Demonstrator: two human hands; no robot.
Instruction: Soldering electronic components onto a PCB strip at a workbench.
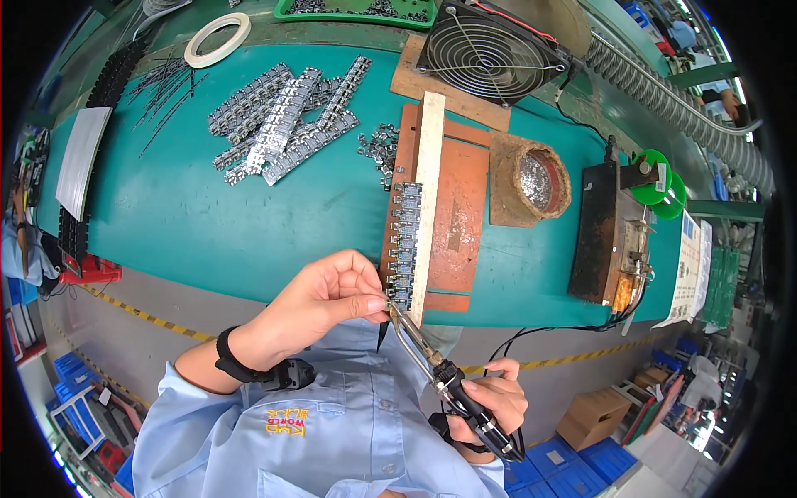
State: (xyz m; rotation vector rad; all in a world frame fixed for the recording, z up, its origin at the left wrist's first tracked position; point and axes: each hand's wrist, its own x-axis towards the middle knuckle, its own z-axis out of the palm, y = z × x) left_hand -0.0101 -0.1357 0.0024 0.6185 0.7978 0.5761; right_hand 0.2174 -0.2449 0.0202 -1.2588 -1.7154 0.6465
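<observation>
My right hand (496, 398) is wrapped round the black handle of a soldering iron (465, 397) with a thin metal tube along its shaft. The iron's tip meets the near end of a strip of small circuit boards (404, 241), which lies along a pale bar (427, 166) on a reddish-brown board (457, 216). At that same end, my left hand (336, 290) has its thumb and forefinger pinched together beside the tip. What sits between those fingers is too small to make out. A dark pointed piece (383, 334) shows just below them.
Several board strips (282, 124) lie piled on the green mat (158, 216), with small loose parts (380, 149) beside the wooden fixture. A fan (490, 54), a solder pot (535, 178) and a soldering unit with a green solder reel (656, 178) stand at right. Tape roll (217, 40) lies far left.
</observation>
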